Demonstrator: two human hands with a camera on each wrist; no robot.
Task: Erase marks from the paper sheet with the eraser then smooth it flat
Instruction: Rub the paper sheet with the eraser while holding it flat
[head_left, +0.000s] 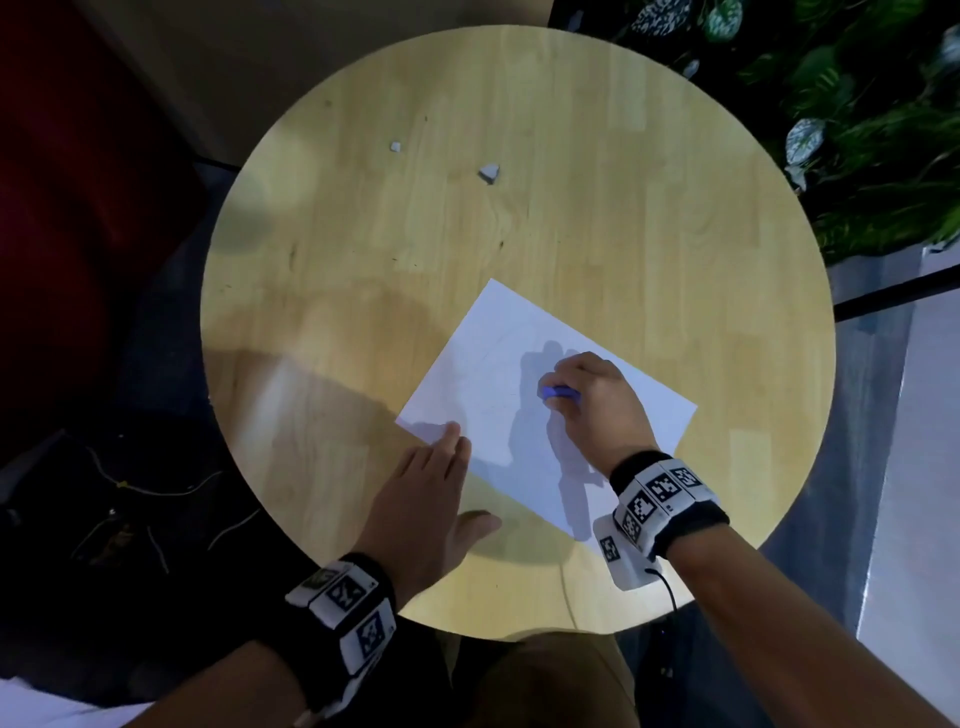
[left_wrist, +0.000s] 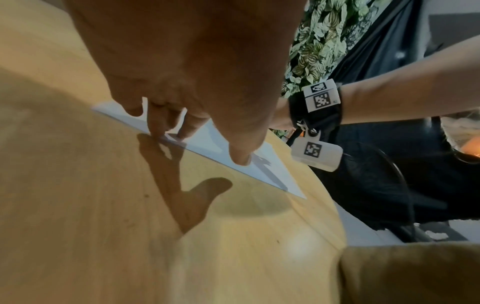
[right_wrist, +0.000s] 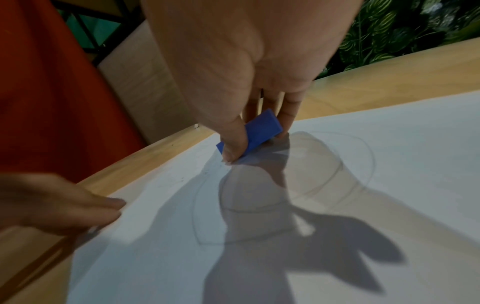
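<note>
A white paper sheet (head_left: 498, 364) lies angled on the round wooden table (head_left: 467, 234), with faint curved pencil lines (right_wrist: 337, 181) on it. My right hand (head_left: 592, 400) pinches a blue eraser (head_left: 558, 393) between thumb and fingers and holds it down on the sheet's middle; the eraser (right_wrist: 259, 129) shows clearly in the right wrist view. My left hand (head_left: 431, 483) lies flat with straight fingers pressing the sheet's near left corner (left_wrist: 171, 137), the thumb spread over bare table. The same sheet (left_wrist: 215, 144) appears in the left wrist view.
Two small pale scraps (head_left: 489, 172) (head_left: 396, 147) lie on the far half of the table. Green foliage (head_left: 857, 130) stands to the right, a dark red surface (head_left: 62, 208) to the left. My knee (head_left: 545, 675) is below the table's near edge.
</note>
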